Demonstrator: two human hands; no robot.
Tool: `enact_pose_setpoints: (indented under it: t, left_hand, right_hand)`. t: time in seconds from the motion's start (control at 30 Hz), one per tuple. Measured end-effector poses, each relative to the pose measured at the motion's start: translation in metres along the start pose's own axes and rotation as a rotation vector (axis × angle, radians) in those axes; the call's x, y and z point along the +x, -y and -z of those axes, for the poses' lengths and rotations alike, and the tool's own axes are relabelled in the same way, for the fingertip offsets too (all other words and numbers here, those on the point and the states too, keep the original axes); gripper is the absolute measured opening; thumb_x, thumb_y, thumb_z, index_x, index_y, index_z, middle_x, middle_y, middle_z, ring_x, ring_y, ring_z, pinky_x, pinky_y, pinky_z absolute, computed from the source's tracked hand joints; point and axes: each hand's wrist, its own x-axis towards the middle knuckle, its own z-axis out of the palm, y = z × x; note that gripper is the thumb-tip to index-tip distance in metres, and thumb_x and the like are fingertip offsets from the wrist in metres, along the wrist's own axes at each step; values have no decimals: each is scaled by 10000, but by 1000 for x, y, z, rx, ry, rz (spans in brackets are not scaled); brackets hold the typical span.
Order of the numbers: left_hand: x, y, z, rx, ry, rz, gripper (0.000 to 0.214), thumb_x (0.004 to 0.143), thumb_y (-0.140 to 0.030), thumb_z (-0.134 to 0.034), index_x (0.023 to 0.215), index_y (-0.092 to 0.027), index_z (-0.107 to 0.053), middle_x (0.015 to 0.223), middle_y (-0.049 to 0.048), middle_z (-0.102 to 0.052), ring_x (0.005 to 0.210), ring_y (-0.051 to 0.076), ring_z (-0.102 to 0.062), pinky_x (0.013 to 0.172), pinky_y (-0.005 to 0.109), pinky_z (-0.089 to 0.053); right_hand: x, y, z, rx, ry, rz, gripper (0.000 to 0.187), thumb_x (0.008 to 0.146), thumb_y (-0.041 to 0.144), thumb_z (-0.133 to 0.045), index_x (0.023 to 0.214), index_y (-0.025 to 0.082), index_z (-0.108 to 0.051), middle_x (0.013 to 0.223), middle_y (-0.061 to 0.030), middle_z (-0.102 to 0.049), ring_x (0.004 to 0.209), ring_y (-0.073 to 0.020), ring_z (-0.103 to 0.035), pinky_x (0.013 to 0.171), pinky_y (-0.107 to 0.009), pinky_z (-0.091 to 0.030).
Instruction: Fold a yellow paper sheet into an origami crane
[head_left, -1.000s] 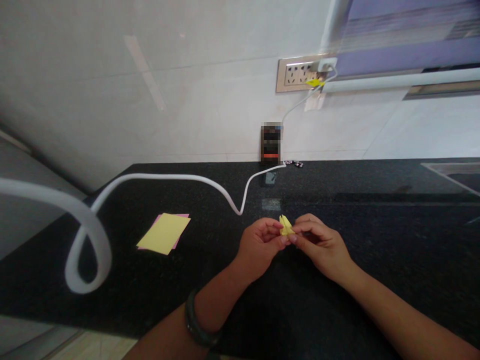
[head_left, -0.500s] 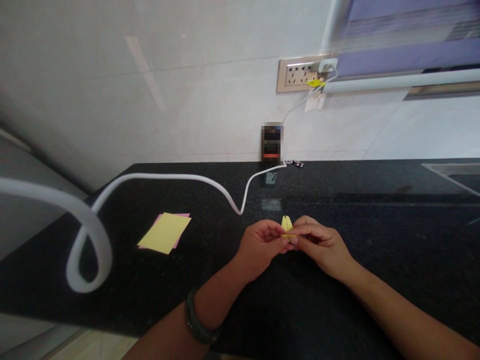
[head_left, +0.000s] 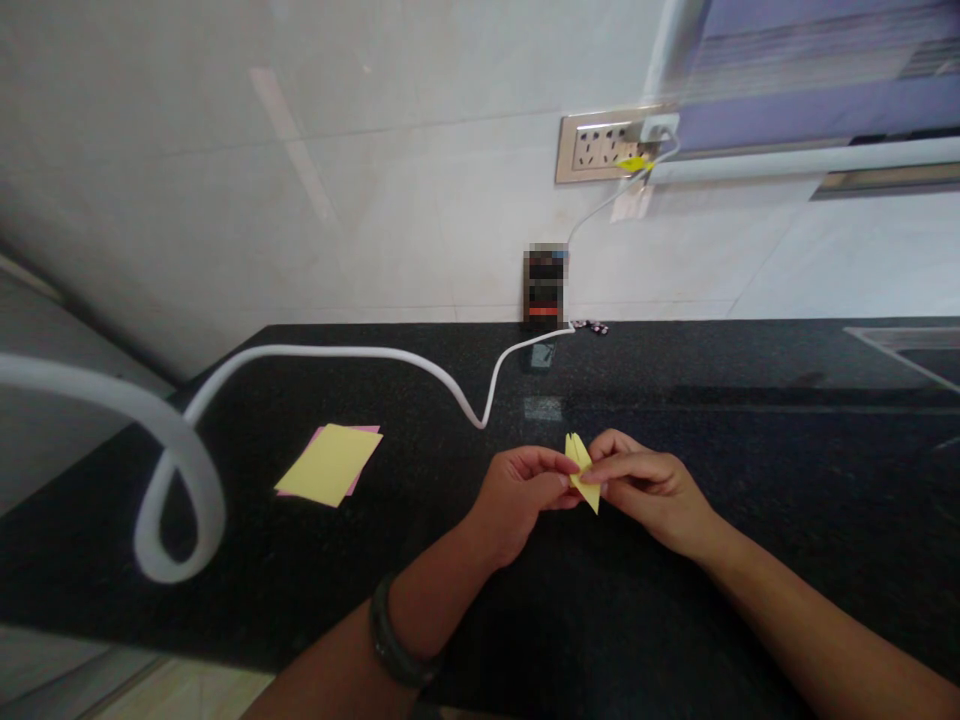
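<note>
Between my two hands is a small piece of folded yellow paper [head_left: 589,494], held just above the dark countertop [head_left: 450,590]. Its split, narrow end points away from me and a sharp tip points down toward me. My left hand [head_left: 525,495] pinches its left side between thumb and fingers. On the other side, my right hand [head_left: 649,490] grips it with thumb and index finger. Fingertips cover part of the folds. Off to the left, a yellow sheet [head_left: 330,465] lies over a pink sheet [head_left: 373,432] on the countertop.
A white flexible tube [head_left: 337,352] loops over the left side of the counter. A phone-like, blurred-out device [head_left: 546,288] leans on the tiled wall, its cable running to a wall socket [head_left: 596,148]. At the far right is a sink edge [head_left: 900,355].
The lower flap of the folded yellow paper has come down into a point toward me. My fingers have parted slightly around it.
</note>
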Motion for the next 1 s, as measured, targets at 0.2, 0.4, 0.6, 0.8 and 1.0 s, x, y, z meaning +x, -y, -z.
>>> enact_pose_setpoints:
  t: [0.2, 0.4, 0.6, 0.8, 1.0]
  left_hand:
    - [1, 1, 0, 75, -35, -34, 179, 618, -234, -649, 739, -107, -613, 663, 21, -612, 593, 85, -558, 604, 223, -444]
    - [3, 1, 0, 142, -105, -104, 175, 587, -227, -670, 712, -116, -620, 612, 7, -603, 531, 76, -525, 554, 214, -427]
    - [2, 2, 2, 248, -103, -190, 153, 600, -228, -659, 720, -138, -631, 697, 21, -638, 639, 115, -572, 636, 241, -445]
    - [2, 4, 3, 322, -79, -245, 121, 633, -220, -630, 723, -142, -610, 704, 27, -639, 656, 126, -584, 633, 242, -451]
    - [2, 4, 1, 295, -56, -275, 327, 643, -205, -622, 952, -170, -519, 757, 29, -633, 683, 135, -593, 635, 246, -452]
  right_hand:
    - [0, 5, 2, -63, 53, 46, 217, 768, 181, -484, 862, 269, -658, 807, -36, -489, 728, -142, -490, 603, -282, -410]
    - [1, 6, -2, 63, -40, -85, 124, 767, 258, -496, 777, 218, -613, 817, -32, -518, 733, -147, -518, 642, -287, -432]
    - [3, 4, -9, 144, -100, -297, 170, 714, 324, -572, 796, 179, -540, 672, -1, -528, 586, -109, -509, 547, -240, -439]
    - [3, 2, -9, 118, -31, -317, 178, 718, 321, -573, 804, 167, -556, 671, -7, -539, 560, -93, -495, 519, -224, -435]
    - [3, 4, -10, 74, -52, -301, 169, 721, 332, -564, 734, 164, -569, 645, -6, -532, 541, -91, -483, 496, -218, -427]
